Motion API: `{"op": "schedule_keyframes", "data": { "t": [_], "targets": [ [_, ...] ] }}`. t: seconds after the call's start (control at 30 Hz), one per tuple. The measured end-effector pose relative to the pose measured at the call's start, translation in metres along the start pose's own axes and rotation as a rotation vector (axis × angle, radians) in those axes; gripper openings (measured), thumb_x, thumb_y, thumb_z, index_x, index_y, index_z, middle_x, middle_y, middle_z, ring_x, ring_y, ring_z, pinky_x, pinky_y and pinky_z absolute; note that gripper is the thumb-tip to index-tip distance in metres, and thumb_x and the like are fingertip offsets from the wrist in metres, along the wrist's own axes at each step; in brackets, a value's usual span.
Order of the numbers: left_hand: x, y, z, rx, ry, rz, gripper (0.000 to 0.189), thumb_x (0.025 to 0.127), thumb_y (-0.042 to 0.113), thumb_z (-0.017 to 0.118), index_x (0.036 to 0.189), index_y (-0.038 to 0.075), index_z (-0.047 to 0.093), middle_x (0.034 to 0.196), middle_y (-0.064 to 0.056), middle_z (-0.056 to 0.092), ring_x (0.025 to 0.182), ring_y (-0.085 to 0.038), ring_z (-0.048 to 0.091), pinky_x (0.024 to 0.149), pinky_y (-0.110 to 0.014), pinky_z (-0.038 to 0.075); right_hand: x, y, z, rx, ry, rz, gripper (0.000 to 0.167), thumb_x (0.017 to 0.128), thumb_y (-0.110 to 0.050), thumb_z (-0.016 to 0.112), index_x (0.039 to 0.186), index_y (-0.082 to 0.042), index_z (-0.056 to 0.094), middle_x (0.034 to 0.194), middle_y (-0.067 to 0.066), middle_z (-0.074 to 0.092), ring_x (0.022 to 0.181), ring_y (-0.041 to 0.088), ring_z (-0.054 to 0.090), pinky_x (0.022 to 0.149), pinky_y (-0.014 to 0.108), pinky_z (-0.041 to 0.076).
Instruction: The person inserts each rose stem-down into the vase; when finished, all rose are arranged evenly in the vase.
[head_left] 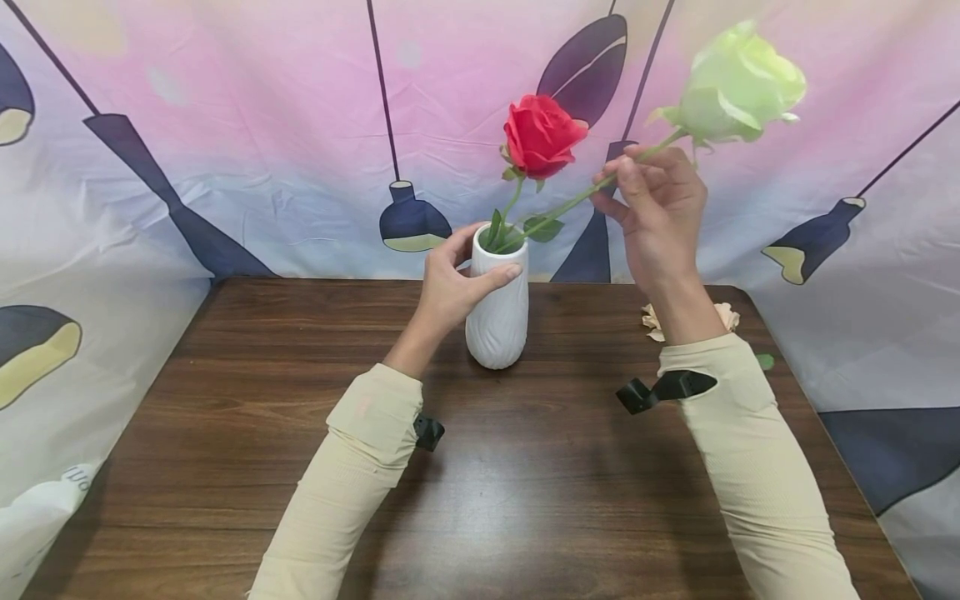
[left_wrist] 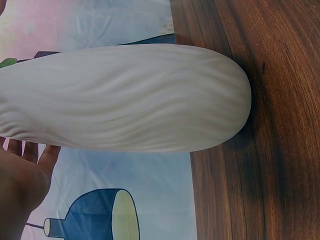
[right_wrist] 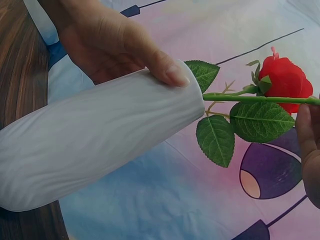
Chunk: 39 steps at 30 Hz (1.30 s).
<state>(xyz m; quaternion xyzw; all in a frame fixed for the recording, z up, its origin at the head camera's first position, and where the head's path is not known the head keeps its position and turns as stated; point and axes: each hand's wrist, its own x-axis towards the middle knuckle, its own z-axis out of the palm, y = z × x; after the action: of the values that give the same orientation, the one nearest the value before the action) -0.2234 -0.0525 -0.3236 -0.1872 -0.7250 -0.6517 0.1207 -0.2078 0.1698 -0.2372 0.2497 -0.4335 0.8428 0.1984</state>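
A white ribbed vase [head_left: 497, 321] stands upright on the table. My left hand [head_left: 459, 283] grips it near the rim, thumb across the front and fingers round the far side. A red rose [head_left: 542, 137] stands in the vase, its green leaves [right_wrist: 262, 121] spreading past the rim in the right wrist view. My right hand [head_left: 662, 215] pinches the green stem of a pale green-white rose [head_left: 738, 87] below its bloom. That stem slants down to the left, its lower end inside the vase mouth and hidden by the wall.
On the brown wooden table [head_left: 300, 375], a cream flower [head_left: 726, 317] lies at the back right, partly hidden behind my right wrist. A printed cloth backdrop [head_left: 285, 150] hangs right behind the table's far edge. A white bag-like object [head_left: 45, 517] shows at the lower left.
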Motion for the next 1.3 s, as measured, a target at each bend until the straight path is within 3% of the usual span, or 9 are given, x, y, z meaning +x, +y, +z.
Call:
{"op": "schedule_keyframes", "data": {
  "t": [0.23, 0.33, 0.47, 0.6, 1.3],
  "targets": [
    [0.000, 0.000, 0.000, 0.004, -0.003, -0.002, 0.060, 0.078, 0.010, 0.085, 0.133, 0.005, 0.063, 0.123, -0.015, 0.070, 0.106, -0.024, 0.071, 0.083, -0.029, 0.061, 0.003, 0.003, 0.004, -0.048, -0.004, -0.020, 0.013, 0.083, -0.005, 0.080, 0.094, -0.006, 0.073, 0.082, 0.007, 0.074, 0.080, 0.018, 0.070, 0.072, 0.029, 0.064],
    [0.000, 0.000, 0.000, 0.007, -0.004, -0.003, 0.059, 0.078, 0.011, 0.085, 0.133, 0.005, 0.063, 0.123, -0.015, 0.070, 0.106, -0.024, 0.071, 0.084, -0.029, 0.061, 0.003, 0.005, 0.005, -0.075, 0.004, -0.025, 0.010, 0.087, 0.000, 0.075, 0.093, -0.007, 0.073, 0.081, 0.006, 0.075, 0.079, 0.017, 0.071, 0.071, 0.028, 0.064],
    [0.000, -0.001, -0.001, 0.011, -0.005, -0.003, 0.060, 0.078, 0.010, 0.085, 0.134, 0.005, 0.063, 0.124, -0.015, 0.070, 0.106, -0.024, 0.071, 0.083, -0.029, 0.061, 0.001, 0.010, 0.007, -0.172, -0.003, -0.018, 0.023, 0.093, 0.011, 0.063, 0.094, -0.010, 0.073, 0.082, 0.003, 0.075, 0.080, 0.014, 0.071, 0.074, 0.029, 0.064],
    [-0.001, -0.001, 0.000, 0.014, -0.008, -0.005, 0.061, 0.078, 0.011, 0.085, 0.135, 0.005, 0.062, 0.125, -0.015, 0.070, 0.106, -0.025, 0.071, 0.083, -0.030, 0.061, -0.003, 0.016, 0.009, -0.268, -0.020, -0.011, 0.031, 0.093, 0.014, 0.060, 0.094, -0.014, 0.074, 0.083, -0.001, 0.075, 0.081, 0.012, 0.071, 0.075, 0.029, 0.064],
    [-0.002, 0.000, 0.000, 0.021, -0.012, -0.004, 0.062, 0.079, 0.012, 0.085, 0.136, 0.006, 0.062, 0.127, -0.014, 0.069, 0.109, -0.026, 0.070, 0.087, -0.036, 0.061, -0.013, 0.035, 0.012, -0.356, -0.123, 0.038, 0.042, 0.091, 0.017, 0.059, 0.089, -0.023, 0.074, 0.083, -0.009, 0.076, 0.079, 0.005, 0.072, 0.075, 0.026, 0.063]
  ]
}}
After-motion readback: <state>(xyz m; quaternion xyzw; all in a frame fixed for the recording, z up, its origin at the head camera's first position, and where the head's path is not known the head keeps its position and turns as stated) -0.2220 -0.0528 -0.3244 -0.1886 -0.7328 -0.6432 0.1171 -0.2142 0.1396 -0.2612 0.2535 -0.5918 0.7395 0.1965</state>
